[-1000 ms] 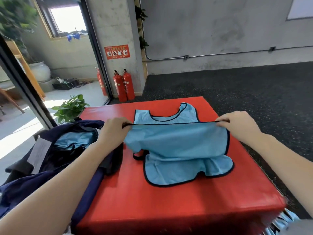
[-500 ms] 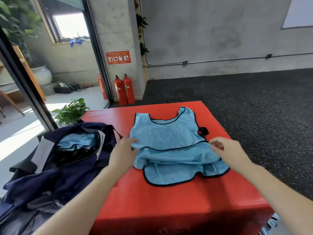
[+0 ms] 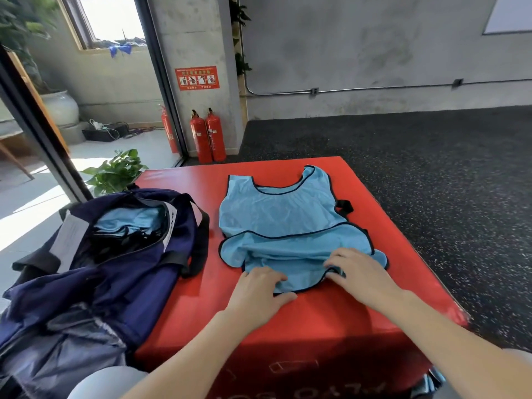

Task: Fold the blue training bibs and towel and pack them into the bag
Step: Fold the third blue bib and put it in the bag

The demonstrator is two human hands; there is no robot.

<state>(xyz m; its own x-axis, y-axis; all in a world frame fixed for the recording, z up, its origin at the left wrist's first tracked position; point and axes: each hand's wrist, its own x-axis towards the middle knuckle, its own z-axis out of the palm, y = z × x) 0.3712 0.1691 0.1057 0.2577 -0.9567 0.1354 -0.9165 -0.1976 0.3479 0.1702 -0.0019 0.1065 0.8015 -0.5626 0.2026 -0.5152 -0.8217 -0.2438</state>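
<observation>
Your left hand [image 3: 259,289] and right hand [image 3: 359,272] press the near hem of the light-blue black-trimmed mesh bib [image 3: 288,223], fingers curled into its fabric, on the red padded block [image 3: 331,321] beside the open navy fabric bag [image 3: 121,254].

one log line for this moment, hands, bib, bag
left hand: on bib's near edge | right hand: on same edge | bib: on red box | bag: open, blue cloth inside
</observation>
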